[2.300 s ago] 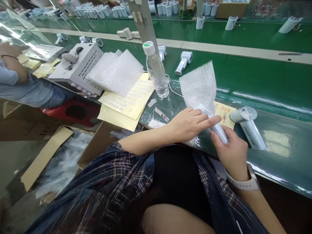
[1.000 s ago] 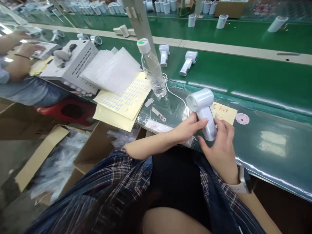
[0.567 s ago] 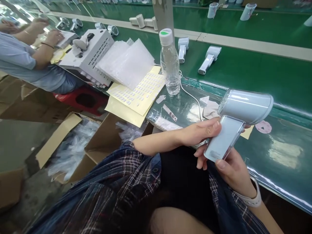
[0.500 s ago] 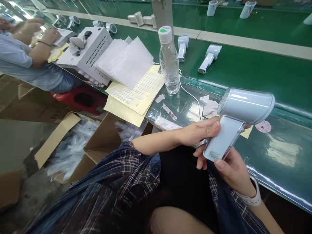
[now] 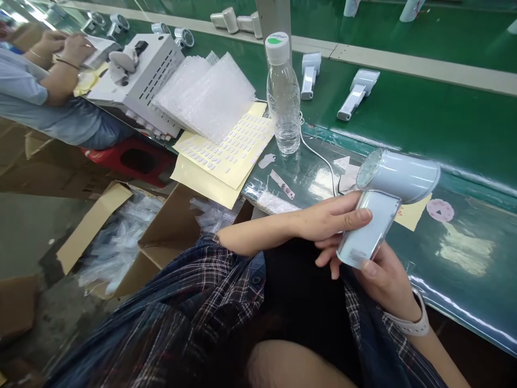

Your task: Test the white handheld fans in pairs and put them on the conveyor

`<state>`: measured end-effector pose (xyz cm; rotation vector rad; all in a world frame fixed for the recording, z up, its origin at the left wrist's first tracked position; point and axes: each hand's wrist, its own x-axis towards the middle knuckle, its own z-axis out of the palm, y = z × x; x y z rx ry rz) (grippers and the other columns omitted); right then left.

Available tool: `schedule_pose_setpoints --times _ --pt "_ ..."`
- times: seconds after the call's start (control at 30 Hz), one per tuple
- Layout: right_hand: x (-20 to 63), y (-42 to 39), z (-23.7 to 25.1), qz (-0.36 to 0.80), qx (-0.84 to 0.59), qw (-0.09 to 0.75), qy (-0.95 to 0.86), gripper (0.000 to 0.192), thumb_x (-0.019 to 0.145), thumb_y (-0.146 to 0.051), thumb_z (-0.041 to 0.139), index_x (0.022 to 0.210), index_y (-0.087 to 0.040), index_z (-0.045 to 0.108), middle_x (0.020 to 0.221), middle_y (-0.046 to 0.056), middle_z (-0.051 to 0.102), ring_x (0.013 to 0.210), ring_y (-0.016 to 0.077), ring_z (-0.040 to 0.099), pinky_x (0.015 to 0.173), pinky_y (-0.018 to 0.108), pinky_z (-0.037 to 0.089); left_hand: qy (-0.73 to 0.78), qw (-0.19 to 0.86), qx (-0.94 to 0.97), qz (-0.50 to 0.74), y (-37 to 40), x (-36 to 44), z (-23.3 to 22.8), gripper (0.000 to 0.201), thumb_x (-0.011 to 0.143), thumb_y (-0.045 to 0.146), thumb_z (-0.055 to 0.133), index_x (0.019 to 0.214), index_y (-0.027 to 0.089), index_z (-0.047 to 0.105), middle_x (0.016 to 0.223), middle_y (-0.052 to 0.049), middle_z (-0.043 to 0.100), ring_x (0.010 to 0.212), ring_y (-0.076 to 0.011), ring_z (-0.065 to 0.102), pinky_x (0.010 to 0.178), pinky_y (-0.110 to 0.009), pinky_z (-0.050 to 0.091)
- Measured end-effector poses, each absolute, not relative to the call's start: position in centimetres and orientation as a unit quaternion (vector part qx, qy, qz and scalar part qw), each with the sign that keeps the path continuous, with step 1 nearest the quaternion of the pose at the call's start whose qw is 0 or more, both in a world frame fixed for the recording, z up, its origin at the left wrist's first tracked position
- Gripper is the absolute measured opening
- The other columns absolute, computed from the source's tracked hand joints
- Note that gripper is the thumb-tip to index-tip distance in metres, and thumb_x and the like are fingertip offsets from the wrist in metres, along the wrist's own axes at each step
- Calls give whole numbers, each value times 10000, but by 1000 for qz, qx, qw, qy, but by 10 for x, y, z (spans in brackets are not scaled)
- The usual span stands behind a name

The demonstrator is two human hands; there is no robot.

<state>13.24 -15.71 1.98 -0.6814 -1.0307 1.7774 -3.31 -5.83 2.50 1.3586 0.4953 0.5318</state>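
A pale-blue hair dryer [image 5: 407, 172] with a short, wide handle is tilted in front of me, above the near edge of the bench. Its round, grille-like end faces left, and the slanted end points right. My left hand [image 5: 335, 218] grips the upper handle from the left, thumb on its front face. Lower down, my right hand [image 5: 390, 283], with a white watch band on the wrist, holds the handle's bottom end. Some of its fingers reach out behind the handle. Two similar hair dryers [image 5: 358, 92] lie on the green belt beyond.
A water bottle [image 5: 284, 99] stands beside a white cable. Left of it are yellow sticker sheets [image 5: 226, 156], bubble-wrap sheets [image 5: 210, 97] and a white metal box [image 5: 141, 81]. A cardboard box [image 5: 161, 226] of clear plastic sits below. Another person's hands [image 5: 67, 48] work at far left.
The hair dryer's head has turned and shifted a little left, showing more of its grille end. Both hands keep hold of the handle. The view has moved slightly.
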Motion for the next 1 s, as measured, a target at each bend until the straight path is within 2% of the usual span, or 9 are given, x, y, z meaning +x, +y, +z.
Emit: schedule_pose_setpoints --times 0.1,0.2,0.3,0.37,0.43,0.5,0.73,0.83,1.0 --pt "135 -147 24 705 -333 474 -409 309 1008 -403 726 1259 -229 677 1134 132 794 882 256 786 678 353 651 199 598 751 198 -34 -60 33 588 958 719 653 1172 175 716 1137 -154 777 1027 -264 749 874 -377 620" --pt "138 -137 27 684 -382 471 -405 228 998 -359 722 1197 -249 697 1085 106 770 815 225 760 618 305 622 235 493 817 184 -13 -112 43 436 972 546 709 1245 208 751 1276 -129 772 1187 -276 714 1030 -394 564" --pt "136 -129 29 685 -385 470 -402 187 988 -378 722 1140 -271 700 1008 69 729 697 180 696 539 268 574 422 394 770 270 -4 -176 44 318 1045 448 591 1170 225 779 1168 -97 792 1047 -213 725 944 -352 566" --pt "132 -124 31 694 -377 464 -401 252 980 -394 726 1206 -285 693 975 62 707 664 168 666 524 261 556 597 254 677 348 -2 -217 36 302 1070 348 512 1055 213 781 1079 -92 785 962 -195 696 915 -356 554" --pt "127 -121 33 703 -369 454 -404 349 980 -405 722 1306 -293 663 959 64 697 644 165 651 524 264 548 720 110 591 345 0 -247 24 279 1050 243 502 994 199 772 1040 -101 769 983 -218 660 950 -392 534" --pt "120 -118 35 712 -361 439 -412 381 985 -409 715 1340 -292 643 949 64 694 626 163 645 523 266 539 761 39 583 283 2 -263 11 224 1013 193 558 976 194 778 1046 -109 762 1066 -255 626 1018 -431 506" --pt "105 -114 41 716 -346 415 -441 392 994 -419 713 1356 -295 630 979 70 702 652 168 654 550 279 529 683 72 710 155 7 -237 -25 269 1010 174 594 1169 209 808 1136 -119 745 1146 -293 593 1082 -455 482" --pt "103 -116 44 715 -347 413 -445 442 995 -416 716 1408 -303 608 988 64 696 663 172 648 563 296 527 693 78 695 174 8 -229 -38 268 1037 187 551 1145 186 796 1170 -138 723 1173 -297 584 1098 -458 487" --pt "102 -119 44 709 -331 425 -455 365 1000 -432 726 1331 -316 627 1017 45 701 674 162 644 571 295 505 700 86 678 208 11 -233 -46 210 1031 199 549 1069 194 755 1164 -136 698 1158 -294 577 1107 -462 474"
